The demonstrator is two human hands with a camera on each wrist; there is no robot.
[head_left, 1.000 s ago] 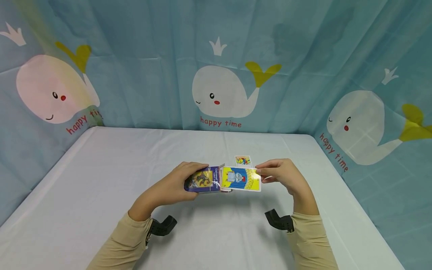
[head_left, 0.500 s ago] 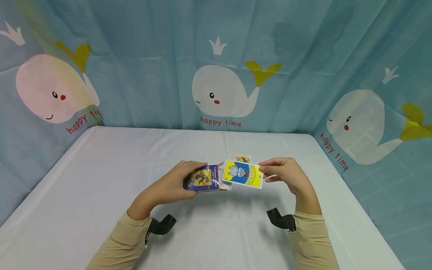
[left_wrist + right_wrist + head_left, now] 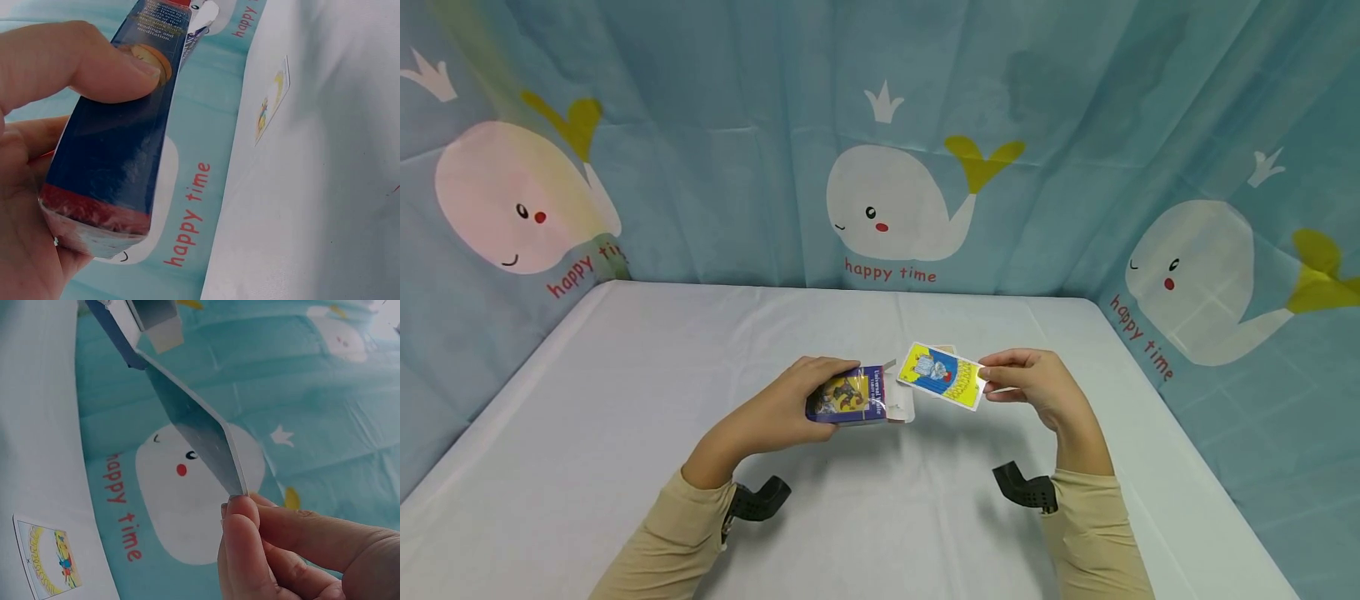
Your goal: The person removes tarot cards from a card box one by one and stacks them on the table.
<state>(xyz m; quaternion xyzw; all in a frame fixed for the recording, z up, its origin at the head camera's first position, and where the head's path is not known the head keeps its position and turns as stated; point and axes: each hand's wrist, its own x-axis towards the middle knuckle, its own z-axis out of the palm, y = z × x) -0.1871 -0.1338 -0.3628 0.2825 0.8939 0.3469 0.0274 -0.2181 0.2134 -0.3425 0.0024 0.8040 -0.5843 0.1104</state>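
My left hand (image 3: 790,404) grips a purple tarot card box (image 3: 847,397), thumb on one narrow side and fingers on the other. The box's white end flap (image 3: 900,400) stands open toward the right. Between thumb and fingers my right hand (image 3: 1030,383) pinches a yellow and blue tarot card (image 3: 942,375) by its right end. That card is apart from the box and tilted, its left end close by the flap. In the right wrist view it shows nearly edge-on. Another tarot card (image 3: 50,559) lies on the table, mostly hidden behind the held one in the head view.
A white cloth covers the table (image 3: 625,400). Behind it and at both sides hangs a blue curtain (image 3: 737,167) with whales printed on it. Black wrist mounts (image 3: 760,500) stick out from both cuffs.
The held card has come out of the box and swung away, its left end rising over the card on the table. The right hand has shifted slightly right; the left hand barely moves.
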